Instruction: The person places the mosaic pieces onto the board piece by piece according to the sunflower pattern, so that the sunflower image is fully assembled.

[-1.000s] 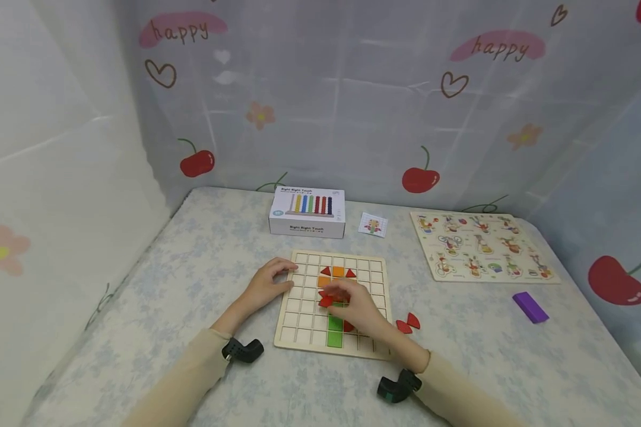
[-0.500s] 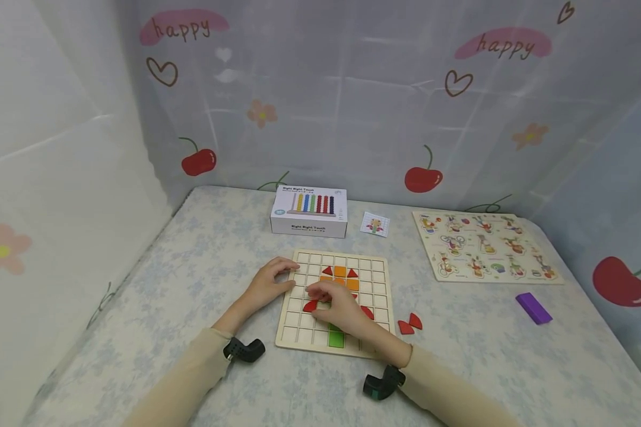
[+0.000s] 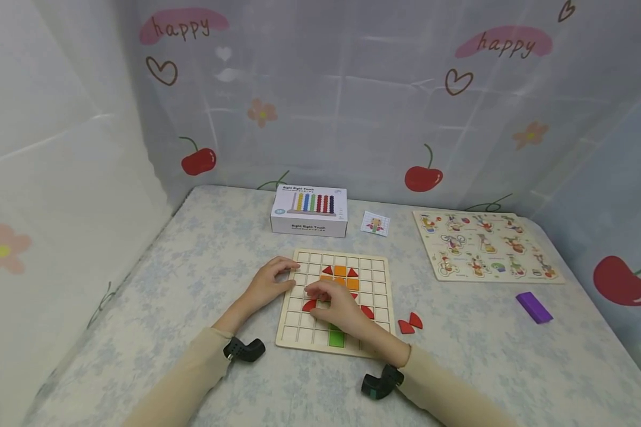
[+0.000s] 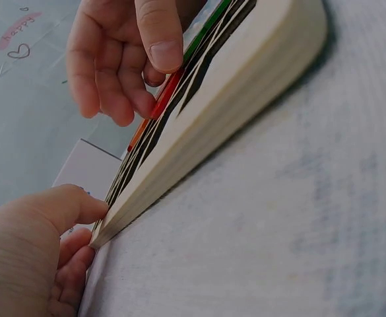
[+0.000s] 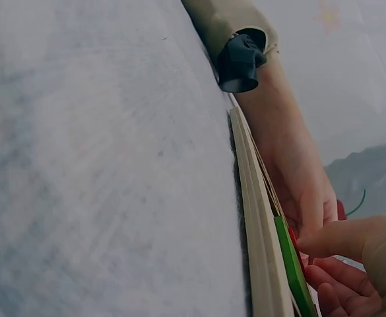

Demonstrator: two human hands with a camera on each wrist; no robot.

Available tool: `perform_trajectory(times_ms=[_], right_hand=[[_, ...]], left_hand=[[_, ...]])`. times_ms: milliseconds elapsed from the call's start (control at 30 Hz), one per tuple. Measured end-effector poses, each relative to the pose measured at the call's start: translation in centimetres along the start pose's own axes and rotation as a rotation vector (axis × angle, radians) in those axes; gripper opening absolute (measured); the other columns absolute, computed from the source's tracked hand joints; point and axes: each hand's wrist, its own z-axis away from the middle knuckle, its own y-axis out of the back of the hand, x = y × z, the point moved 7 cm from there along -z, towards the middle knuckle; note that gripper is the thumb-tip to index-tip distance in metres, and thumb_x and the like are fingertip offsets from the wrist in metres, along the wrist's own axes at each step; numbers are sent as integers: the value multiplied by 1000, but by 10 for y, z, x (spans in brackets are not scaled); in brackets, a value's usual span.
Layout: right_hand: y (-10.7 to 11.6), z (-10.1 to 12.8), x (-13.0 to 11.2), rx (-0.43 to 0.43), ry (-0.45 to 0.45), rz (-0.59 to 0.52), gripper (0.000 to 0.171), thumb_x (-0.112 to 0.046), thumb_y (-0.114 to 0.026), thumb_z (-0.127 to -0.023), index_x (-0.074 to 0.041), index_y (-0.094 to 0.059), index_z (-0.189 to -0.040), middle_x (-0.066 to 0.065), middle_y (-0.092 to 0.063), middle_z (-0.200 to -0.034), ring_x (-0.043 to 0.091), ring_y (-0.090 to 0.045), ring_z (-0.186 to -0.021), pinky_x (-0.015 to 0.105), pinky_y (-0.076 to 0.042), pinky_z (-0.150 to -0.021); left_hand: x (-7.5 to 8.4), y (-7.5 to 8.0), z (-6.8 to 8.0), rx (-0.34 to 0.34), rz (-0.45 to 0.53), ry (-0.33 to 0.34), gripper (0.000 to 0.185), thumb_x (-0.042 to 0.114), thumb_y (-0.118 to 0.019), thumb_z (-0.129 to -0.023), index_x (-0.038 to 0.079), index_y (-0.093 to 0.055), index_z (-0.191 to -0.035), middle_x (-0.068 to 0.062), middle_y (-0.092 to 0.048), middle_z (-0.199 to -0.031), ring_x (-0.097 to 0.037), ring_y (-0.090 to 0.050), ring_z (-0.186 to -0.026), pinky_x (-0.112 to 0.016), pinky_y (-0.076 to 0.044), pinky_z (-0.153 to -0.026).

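The right hand (image 3: 338,305) hovers low over the middle of the wooden grid board (image 3: 299,333), fingers curled down onto a small red piece (image 3: 310,305) that sits in a cell just under its fingertips. From the left wrist view the thumb and fingers close around the red edge, so it looks pinched rather than merely touched. The left hand (image 3: 269,283) lies beside the board's near-left edge, thumb and fingers curled against the rim, steadying it on the desk (image 3: 192,279).

The red piece is a thin, flat wooden tile: light, stiff and smooth-painted, so it should slide easily and could flip if tipped. Its best hold is by the two opposite edges with fingertip and thumb, since it sits shallow in its cell and offers no top to grab. The board itself is a thick, rigid slab, heavy enough to stay put with light pressure at the rim.

Other tiles lie around the right hand: orange squares (image 3: 340,271) and red triangles beyond the fingers, a green strip (image 3: 336,338) under the wrist. Two loose red pieces (image 3: 409,324) rest on the desk, off the board to the right of that hand.
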Motion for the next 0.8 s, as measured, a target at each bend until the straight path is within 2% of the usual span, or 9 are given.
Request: perform_trajectory(times_ms=[200, 367, 633, 800], right_hand=[[1, 0, 1, -1, 10, -24, 34, 0, -73, -79, -1, -66, -112, 11, -68, -102, 24, -62, -93, 28, -54, -81], [11, 10, 2, 3, -1, -40, 33, -2, -69, -83, -1, -64, -115, 12, -67, -105, 25, -63, -95, 28, -55, -83], [51, 37, 12, 84, -21, -41, 27, -4, -66, -87, 0, -65, -114, 15, -69, -102, 18, -64, -87, 22, -55, -76], [83, 61, 25, 167, -66, 21, 25, -1, -66, -86, 0, -65, -111, 15, -70, -100, 17, -63, -86, 22, -54, -75]], left_hand=[[-2, 0, 0, 3, -15, 17, 32, 12, -66, -88, 12, -64, -120, -5, -58, -125, -23, -55, -118, -43, -45, -104], [-1, -2, -1, -3, -10, 19, 33, 12, -66, -88, 12, -64, -121, -5, -58, -126, -23, -55, -118, -43, -45, -104], [1, -2, 0, 6, -32, 5, 33, 12, -66, -88, 12, -64, -121, -6, -58, -126, -24, -55, -117, -43, -45, -103], [1, -1, 1, 5, -24, -5, 33, 12, -66, -88, 11, -63, -122, -7, -57, -127, -25, -55, -118, -44, -45, -103]])
